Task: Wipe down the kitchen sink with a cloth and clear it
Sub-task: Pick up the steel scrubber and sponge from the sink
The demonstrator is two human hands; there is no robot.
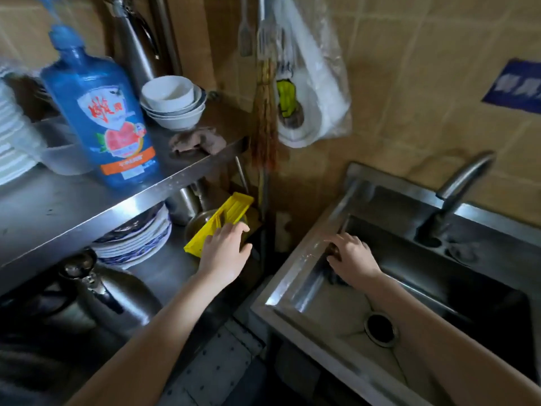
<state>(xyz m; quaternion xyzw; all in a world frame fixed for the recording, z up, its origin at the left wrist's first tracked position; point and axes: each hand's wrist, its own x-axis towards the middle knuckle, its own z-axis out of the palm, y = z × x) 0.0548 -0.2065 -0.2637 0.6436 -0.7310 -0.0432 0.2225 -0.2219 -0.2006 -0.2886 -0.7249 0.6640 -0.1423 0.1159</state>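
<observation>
Tan tiled wall is seen behind a stainless steel sink basin (292,276) at 4 o'clock, with a curved metal faucet (459,186) at 2 o'clock and a round drain (380,325) in its floor. The right hand (352,256) is laid on the basin's left inner wall, fingers curled over a small dark cloth (335,253) that is mostly hidden beneath it. The left hand (225,253) is held loosely open, touching a long yellow plastic tray (218,222) at the centre, on the lower steel shelf (164,268). At 10 o'clock a blue detergent bottle (101,112) and stacked white bowls (172,102) are carried by the upper shelf (73,209), beside a crumpled brown rag (199,140)
</observation>
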